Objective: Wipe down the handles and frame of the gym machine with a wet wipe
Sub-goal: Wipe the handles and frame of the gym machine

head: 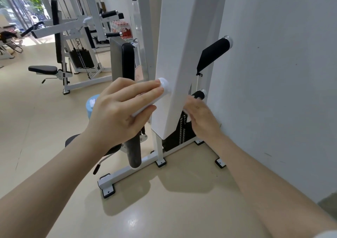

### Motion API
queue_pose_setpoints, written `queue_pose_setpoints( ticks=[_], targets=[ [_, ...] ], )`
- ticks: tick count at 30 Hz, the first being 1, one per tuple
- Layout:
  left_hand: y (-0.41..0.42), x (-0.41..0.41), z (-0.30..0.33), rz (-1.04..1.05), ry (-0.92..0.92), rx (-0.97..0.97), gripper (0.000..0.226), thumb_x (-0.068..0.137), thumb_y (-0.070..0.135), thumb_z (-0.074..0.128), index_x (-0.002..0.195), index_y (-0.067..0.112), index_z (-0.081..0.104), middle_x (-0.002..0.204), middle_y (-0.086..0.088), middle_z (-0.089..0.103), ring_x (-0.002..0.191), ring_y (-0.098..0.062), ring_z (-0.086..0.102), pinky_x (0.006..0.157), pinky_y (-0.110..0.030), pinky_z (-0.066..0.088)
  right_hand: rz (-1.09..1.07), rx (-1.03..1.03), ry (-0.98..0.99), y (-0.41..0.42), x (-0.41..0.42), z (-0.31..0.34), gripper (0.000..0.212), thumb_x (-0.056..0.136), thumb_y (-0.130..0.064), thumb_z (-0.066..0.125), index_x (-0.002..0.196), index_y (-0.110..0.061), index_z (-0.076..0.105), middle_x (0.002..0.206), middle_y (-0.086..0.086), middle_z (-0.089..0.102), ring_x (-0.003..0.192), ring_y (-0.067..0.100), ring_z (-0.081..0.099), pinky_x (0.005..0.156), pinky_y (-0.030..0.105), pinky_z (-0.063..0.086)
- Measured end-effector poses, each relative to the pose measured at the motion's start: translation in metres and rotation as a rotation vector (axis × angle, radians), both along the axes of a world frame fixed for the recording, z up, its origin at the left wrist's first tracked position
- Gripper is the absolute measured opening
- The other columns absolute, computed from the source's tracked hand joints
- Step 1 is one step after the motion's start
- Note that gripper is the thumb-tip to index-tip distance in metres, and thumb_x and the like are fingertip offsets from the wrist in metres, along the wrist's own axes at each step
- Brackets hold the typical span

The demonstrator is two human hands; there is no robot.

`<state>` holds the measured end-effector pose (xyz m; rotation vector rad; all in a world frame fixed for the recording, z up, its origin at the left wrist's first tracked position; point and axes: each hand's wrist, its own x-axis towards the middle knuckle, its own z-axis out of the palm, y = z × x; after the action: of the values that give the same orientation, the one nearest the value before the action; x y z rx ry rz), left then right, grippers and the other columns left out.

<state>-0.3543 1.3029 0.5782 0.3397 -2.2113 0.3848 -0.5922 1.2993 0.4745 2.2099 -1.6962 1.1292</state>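
Observation:
The gym machine's white upright frame [178,55] stands close in front of me beside the wall. My left hand [120,110] wraps a white tube [165,86] that sticks out of the frame's left face. My right hand [202,117] presses a white wet wipe [188,118] against the frame's right edge, beside the black weight stack [182,135]. Just above its fingers is a short black handle [199,94]. A longer black handle [217,49] juts out higher up.
A white wall [273,73] is tight on the right. The machine's white base bars with black feet [109,190] lie on the beige floor. A black roller pad [135,153], a back pad [125,60] and a blue wipe canister [92,104] are left of the frame. Other gym machines [73,37] stand behind.

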Motion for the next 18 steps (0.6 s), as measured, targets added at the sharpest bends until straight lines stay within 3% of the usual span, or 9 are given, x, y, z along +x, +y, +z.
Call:
queue_pose_setpoints(
  ticks=[2,5,7,9,11,13,14,16,18],
  targets=[
    [0.003,-0.002,-0.001,-0.003,0.01,0.003,0.024,0.089,0.014,0.059,0.111,0.008,0.067,0.117,0.0,0.06,0.083,-0.036,0.06,0.08,-0.036,0.047,-0.161,0.047,-0.096,-0.009,-0.01,0.005,0.028,0.088,-0.012,0.035,0.106,-0.019,0.054,0.108,0.008,0.061,0.106,0.029,0.052,0.106,0.04,0.032],
    [0.006,-0.005,-0.003,-0.019,0.02,-0.001,0.023,0.088,0.013,0.06,0.109,0.007,0.068,0.116,-0.002,0.062,0.082,-0.034,0.061,0.081,-0.036,0.047,-0.05,0.034,-0.076,-0.001,-0.01,0.002,0.026,0.089,-0.012,0.032,0.098,-0.014,0.056,0.098,0.004,0.057,0.096,0.025,0.051,0.097,0.045,0.042],
    [0.007,-0.006,-0.003,-0.027,0.022,0.0,0.023,0.088,0.014,0.059,0.108,0.008,0.068,0.116,-0.003,0.063,0.082,-0.034,0.06,0.08,-0.037,0.048,0.05,-0.009,0.039,0.006,-0.015,0.001,0.019,0.091,-0.007,0.038,0.099,-0.017,0.052,0.102,-0.002,0.054,0.1,0.025,0.049,0.1,0.043,0.038],
    [0.008,-0.006,-0.004,-0.021,0.026,0.006,0.023,0.088,0.014,0.059,0.109,0.008,0.068,0.116,-0.003,0.063,0.081,-0.034,0.06,0.079,-0.038,0.049,-0.029,0.007,0.015,-0.001,-0.033,0.005,0.028,0.093,-0.015,0.033,0.11,-0.015,0.056,0.116,-0.001,0.058,0.111,0.024,0.05,0.1,0.033,0.027],
    [0.009,-0.006,-0.004,-0.013,0.023,0.012,0.023,0.088,0.014,0.059,0.109,0.008,0.068,0.116,-0.003,0.063,0.081,-0.034,0.061,0.079,-0.037,0.049,-0.162,0.096,-0.206,-0.008,-0.04,0.006,0.033,0.098,-0.016,0.03,0.119,-0.01,0.055,0.124,0.007,0.058,0.114,0.023,0.051,0.096,0.018,0.026],
    [0.01,-0.006,-0.004,-0.011,0.021,0.012,0.023,0.088,0.014,0.059,0.109,0.007,0.068,0.116,-0.002,0.062,0.081,-0.035,0.061,0.08,-0.036,0.048,-0.257,0.127,-0.443,-0.011,-0.029,0.002,0.023,0.1,-0.016,0.03,0.106,-0.01,0.052,0.104,0.007,0.059,0.092,0.015,0.053,0.077,0.002,0.033],
    [0.01,-0.006,-0.004,-0.013,0.019,0.015,0.023,0.088,0.013,0.059,0.109,0.007,0.068,0.116,-0.002,0.062,0.082,-0.035,0.061,0.081,-0.035,0.047,-0.315,0.132,-0.595,-0.012,-0.02,-0.002,0.017,0.1,-0.019,0.03,0.096,-0.015,0.047,0.092,0.004,0.054,0.081,0.012,0.048,0.069,0.001,0.034],
    [0.01,-0.006,-0.003,-0.008,0.021,0.017,0.024,0.088,0.013,0.059,0.109,0.007,0.067,0.117,-0.001,0.061,0.082,-0.035,0.061,0.082,-0.033,0.046,-0.347,0.202,-1.028,-0.015,-0.001,-0.009,0.014,0.099,-0.026,0.035,0.088,-0.02,0.042,0.087,0.001,0.048,0.077,0.012,0.044,0.076,0.012,0.036],
    [0.009,-0.005,-0.003,-0.002,0.026,0.019,0.024,0.089,0.014,0.058,0.11,0.007,0.067,0.117,-0.001,0.061,0.083,-0.034,0.061,0.083,-0.032,0.046,-0.211,0.34,-1.584,-0.016,0.01,-0.007,0.015,0.094,-0.027,0.045,0.094,-0.015,0.053,0.097,0.007,0.057,0.087,0.017,0.053,0.083,0.027,0.043]
  ],
)
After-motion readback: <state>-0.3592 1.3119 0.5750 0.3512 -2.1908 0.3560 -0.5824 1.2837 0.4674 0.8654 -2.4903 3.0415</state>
